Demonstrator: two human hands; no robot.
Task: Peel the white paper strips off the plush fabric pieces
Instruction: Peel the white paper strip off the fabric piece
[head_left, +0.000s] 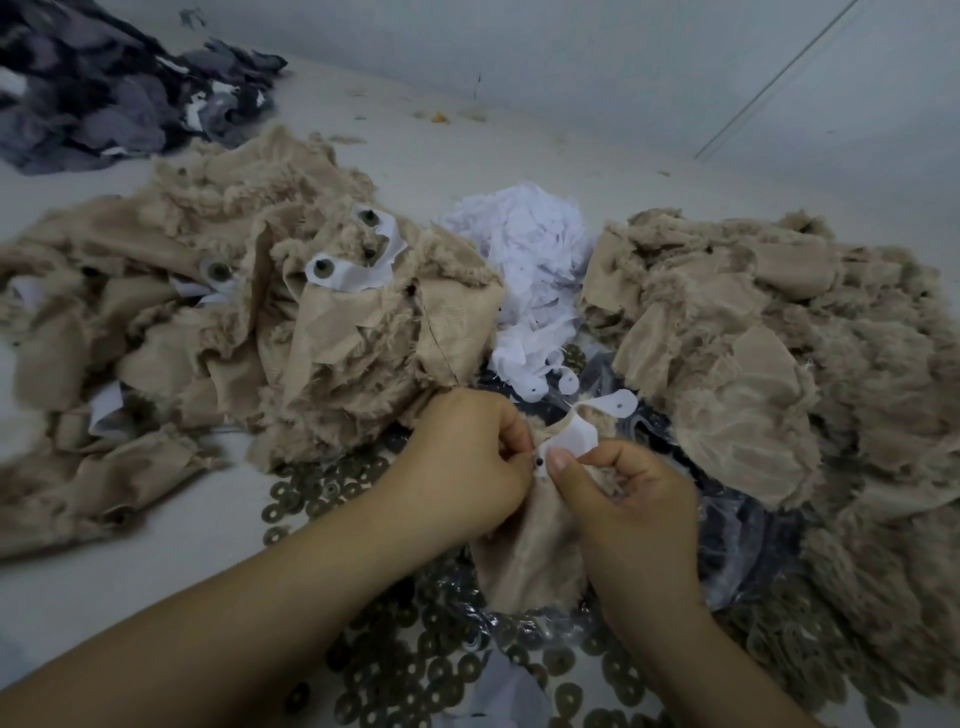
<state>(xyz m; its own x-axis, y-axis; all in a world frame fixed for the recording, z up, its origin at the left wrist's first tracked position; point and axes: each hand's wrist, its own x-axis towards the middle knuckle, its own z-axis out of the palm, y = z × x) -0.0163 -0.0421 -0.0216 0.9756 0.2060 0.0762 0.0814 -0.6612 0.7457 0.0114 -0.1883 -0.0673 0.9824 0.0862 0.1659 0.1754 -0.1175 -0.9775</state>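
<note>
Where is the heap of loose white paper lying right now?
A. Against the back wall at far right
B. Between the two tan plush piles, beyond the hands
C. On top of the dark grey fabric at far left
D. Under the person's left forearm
B: the white paper heap sits in the gap between the left plush pile and the right plush pile, beyond both hands.

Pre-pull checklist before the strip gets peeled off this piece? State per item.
1. Right hand pinches white paper strip: ok.
2. Left hand grips the plush piece: ok.
3. Strip's far end lifted free: ok.
4. Strip clear of the dark eye stud: cannot tell.
5. Discard paper pile lies ahead of the hands: ok.
</note>
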